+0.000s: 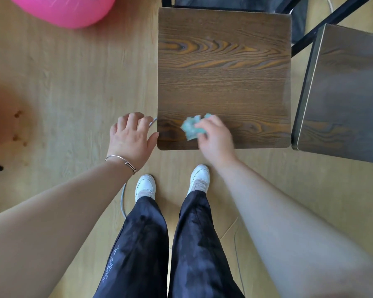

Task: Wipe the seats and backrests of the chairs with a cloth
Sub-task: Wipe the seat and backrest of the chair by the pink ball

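A dark wooden chair seat (224,67) fills the upper middle of the view, seen from straight above. My right hand (215,136) is shut on a crumpled light green cloth (191,126) and presses it on the seat's near edge; the hand is motion-blurred. My left hand (130,137), with a thin bracelet at the wrist, hovers open just left of the seat's near left corner, its thumb close to the edge. The backrest is hidden beyond the top of the frame.
A second chair seat (345,95) stands tilted at the right, almost touching the first. A pink ball (67,9) lies at the top left. A thin grey cable (123,198) runs over the light wood floor by my white shoes (145,187).
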Demonstrator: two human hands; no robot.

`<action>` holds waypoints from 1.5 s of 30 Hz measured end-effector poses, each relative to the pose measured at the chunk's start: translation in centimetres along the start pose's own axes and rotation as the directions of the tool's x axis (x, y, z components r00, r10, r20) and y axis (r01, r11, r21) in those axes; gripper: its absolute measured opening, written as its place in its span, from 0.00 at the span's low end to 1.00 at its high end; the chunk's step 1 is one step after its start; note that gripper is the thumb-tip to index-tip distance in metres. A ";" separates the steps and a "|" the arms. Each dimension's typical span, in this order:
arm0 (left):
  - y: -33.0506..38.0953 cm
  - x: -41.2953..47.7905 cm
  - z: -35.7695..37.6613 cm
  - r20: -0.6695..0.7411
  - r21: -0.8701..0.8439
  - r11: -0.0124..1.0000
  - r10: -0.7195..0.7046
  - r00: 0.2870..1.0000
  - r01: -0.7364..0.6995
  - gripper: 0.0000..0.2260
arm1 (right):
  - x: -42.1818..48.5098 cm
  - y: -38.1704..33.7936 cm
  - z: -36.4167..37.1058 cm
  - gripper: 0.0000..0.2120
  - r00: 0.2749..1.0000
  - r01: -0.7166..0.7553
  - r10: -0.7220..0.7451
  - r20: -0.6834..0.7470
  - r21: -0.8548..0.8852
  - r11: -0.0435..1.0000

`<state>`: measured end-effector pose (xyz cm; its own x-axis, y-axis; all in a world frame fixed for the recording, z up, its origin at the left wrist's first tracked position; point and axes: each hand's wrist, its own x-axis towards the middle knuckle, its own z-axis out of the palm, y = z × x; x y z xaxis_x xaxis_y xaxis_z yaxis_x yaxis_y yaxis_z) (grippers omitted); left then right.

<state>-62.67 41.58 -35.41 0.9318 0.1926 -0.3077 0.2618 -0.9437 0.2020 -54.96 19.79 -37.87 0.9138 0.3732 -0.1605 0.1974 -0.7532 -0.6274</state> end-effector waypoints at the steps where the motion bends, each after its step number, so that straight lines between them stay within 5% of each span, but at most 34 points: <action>1: -0.1 0.1 -0.1 -0.001 0.007 1.000 0.005 1.000 -0.005 0.18 | -0.1 1.7 -1.7 0.13 0.996 -0.036 0.033 -0.077 -0.035 0.999; 4: -0.5 0.5 0.1 -0.007 0.012 1.000 0.019 1.000 -0.019 0.19 | -0.8 7.8 -7.4 0.12 0.957 -0.230 0.189 -0.221 -0.180 0.956; 7: -0.8 0.5 0.6 0.000 0.005 1.000 0.028 1.000 -0.028 0.18 | -1.8 11.3 -9.9 0.11 0.940 -0.325 0.278 -0.199 -0.266 0.907; 13: -1.6 -0.4 1.4 0.040 -0.004 1.000 0.012 0.999 -0.012 0.19 | -2.3 6.7 -3.4 0.10 0.956 -0.244 0.200 -0.213 -0.203 0.948; 23: -4.4 -2.1 0.2 0.014 -0.018 0.999 -0.041 0.999 0.041 0.19 | -2.9 -5.6 6.6 0.11 0.993 0.030 -0.015 0.118 -0.119 0.992; 30: -6.9 -3.3 -2.7 -0.022 -0.013 0.995 -0.099 0.995 0.098 0.20 | -2.8 -9.7 7.2 0.09 0.951 -0.129 0.085 0.298 0.134 0.983; 39: -4.7 -6.5 -17.9 -0.139 0.073 0.996 0.063 0.988 -0.053 0.22 | -2.6 -17.9 -8.2 0.08 0.956 -0.295 0.287 0.067 0.206 0.933; 45: -0.5 -7.5 -30.8 -0.109 0.107 0.993 0.070 0.992 -0.059 0.22 | -3.3 -24.0 -20.0 0.09 0.955 -0.278 0.281 -0.094 0.048 0.959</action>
<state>-62.10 48.90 -4.60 0.9698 0.1540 -0.1892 0.1784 -0.9767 0.1194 -55.66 25.79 -7.04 0.9617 0.0932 -0.2579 -0.0816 -0.8005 -0.5937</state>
